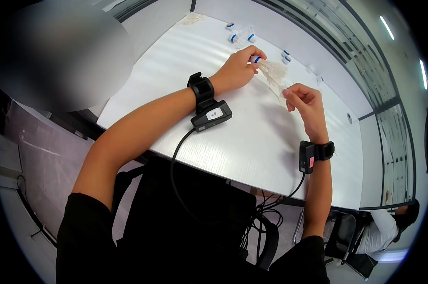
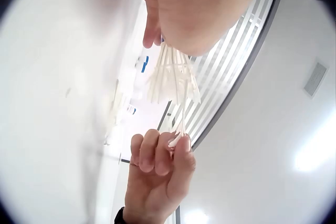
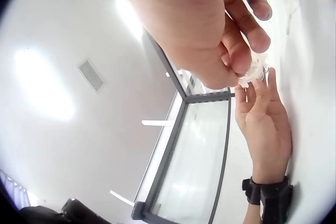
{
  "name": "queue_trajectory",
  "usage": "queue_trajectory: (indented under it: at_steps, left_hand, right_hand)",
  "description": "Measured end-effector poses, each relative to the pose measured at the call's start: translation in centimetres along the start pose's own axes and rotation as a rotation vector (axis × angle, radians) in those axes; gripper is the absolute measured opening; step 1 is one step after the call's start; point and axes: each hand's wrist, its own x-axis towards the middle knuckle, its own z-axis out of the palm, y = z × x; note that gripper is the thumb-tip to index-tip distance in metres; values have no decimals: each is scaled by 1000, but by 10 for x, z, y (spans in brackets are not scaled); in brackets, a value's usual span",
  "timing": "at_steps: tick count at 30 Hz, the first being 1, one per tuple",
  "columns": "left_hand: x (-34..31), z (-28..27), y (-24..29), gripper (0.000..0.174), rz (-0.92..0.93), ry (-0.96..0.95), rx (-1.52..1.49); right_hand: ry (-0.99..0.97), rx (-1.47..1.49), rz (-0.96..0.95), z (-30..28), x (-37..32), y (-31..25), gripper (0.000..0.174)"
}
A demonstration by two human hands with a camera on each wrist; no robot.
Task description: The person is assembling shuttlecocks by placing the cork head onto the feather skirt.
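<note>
On the far half of the white table (image 1: 251,142), your left hand (image 1: 240,66) grips a bundle of thin white strips (image 1: 274,72) at one end, fingers curled round it. The strips fan toward your right hand (image 1: 304,100), close beside. Head view: the right hand's fingers are curled, but what they hold is too small to tell. The left wrist view settles it: thumb and forefinger pinch the loose tips of a strip or two. In the right wrist view, the bundle is mostly hidden behind your right hand's fingers, showing only as a pale blur. Small blue-capped containers (image 1: 233,37) lie scattered beyond both hands, clear only from the head. A pale heap (image 1: 193,19) at the far corner is hard to make out.
</note>
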Motion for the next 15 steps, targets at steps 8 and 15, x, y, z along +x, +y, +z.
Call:
queue_trajectory:
  at_steps: [8, 15]
  left_hand:
    - [0, 1, 1, 27, 12, -72, -53]
    - [1, 3, 2, 26, -10, -94, -63]
  right_hand:
    - [45, 53, 15, -6, 0, 2, 19]
    - [38, 58, 48, -2, -1, -3, 16]
